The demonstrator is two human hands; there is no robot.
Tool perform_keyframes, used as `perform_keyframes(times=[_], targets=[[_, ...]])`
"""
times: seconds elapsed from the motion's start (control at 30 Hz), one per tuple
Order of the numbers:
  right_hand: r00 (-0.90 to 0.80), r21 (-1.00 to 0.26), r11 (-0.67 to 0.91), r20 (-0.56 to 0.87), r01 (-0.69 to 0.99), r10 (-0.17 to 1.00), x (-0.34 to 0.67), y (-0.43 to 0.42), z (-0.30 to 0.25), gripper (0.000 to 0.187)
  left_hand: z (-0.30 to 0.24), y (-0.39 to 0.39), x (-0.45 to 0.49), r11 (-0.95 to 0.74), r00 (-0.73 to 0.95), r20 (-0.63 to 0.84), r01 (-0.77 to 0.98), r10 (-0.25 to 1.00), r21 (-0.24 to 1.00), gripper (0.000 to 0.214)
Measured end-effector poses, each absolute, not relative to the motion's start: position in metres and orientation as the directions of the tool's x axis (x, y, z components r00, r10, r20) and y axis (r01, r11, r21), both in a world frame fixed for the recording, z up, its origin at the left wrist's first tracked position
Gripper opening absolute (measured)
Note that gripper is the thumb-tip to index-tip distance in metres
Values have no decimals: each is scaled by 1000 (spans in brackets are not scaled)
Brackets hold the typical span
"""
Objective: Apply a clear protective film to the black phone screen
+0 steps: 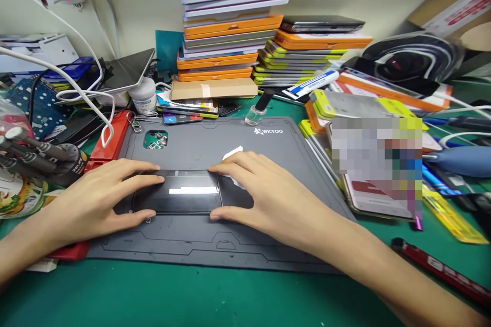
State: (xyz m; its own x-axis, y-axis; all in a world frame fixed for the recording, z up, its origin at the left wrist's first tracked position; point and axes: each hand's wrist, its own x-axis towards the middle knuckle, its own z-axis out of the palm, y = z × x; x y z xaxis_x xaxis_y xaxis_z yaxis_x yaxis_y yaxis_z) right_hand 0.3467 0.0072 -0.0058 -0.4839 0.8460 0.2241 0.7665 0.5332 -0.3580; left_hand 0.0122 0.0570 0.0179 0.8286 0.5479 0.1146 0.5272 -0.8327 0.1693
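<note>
A black, glossy smartphone (184, 203) lies sideways on the grey work mat (184, 145), glass up, with a bright light strip reflected in it. My left hand (99, 194) grips its left end, fingers on the far edge and thumb on the near edge. At the other end my right hand (264, 194) holds it the same way, fingertips and thumb on opposite long edges. A dark area shows within the curve of my right hand; I cannot tell whether it belongs to the phone. Behind that hand lies a white scrap (235, 153), partly covered.
Small metal parts lie in a mat recess (155, 139). A glass bottle with black cap (258, 110) stands at the mat's back edge. Stacked orange boxes (233, 26) rise behind. Screwdrivers in a round holder (65, 161) stand left; another phone (383, 204) and a red tube (441, 271) lie right.
</note>
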Motion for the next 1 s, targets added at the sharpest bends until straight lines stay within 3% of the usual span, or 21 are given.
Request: perform_keyframes(times=[0.53, 0.67, 0.8, 1.0], targets=[[-496, -312, 548, 236, 776, 836, 351, 7, -9, 57, 18, 60, 12, -852, 845, 120, 507, 522, 134, 51], [-580, -384, 600, 179, 702, 794, 370, 12, -6, 61, 19, 61, 13, -851, 842, 130, 508, 523, 132, 50], [-620, -482, 607, 155, 632, 769, 385, 19, -3, 47, 19, 61, 14, -864, 854, 134, 498, 503, 74, 49], [-565, -470, 587, 206, 660, 799, 371, 19, -8, 41, 19, 61, 14, -869, 854, 163, 492, 494, 54, 49]])
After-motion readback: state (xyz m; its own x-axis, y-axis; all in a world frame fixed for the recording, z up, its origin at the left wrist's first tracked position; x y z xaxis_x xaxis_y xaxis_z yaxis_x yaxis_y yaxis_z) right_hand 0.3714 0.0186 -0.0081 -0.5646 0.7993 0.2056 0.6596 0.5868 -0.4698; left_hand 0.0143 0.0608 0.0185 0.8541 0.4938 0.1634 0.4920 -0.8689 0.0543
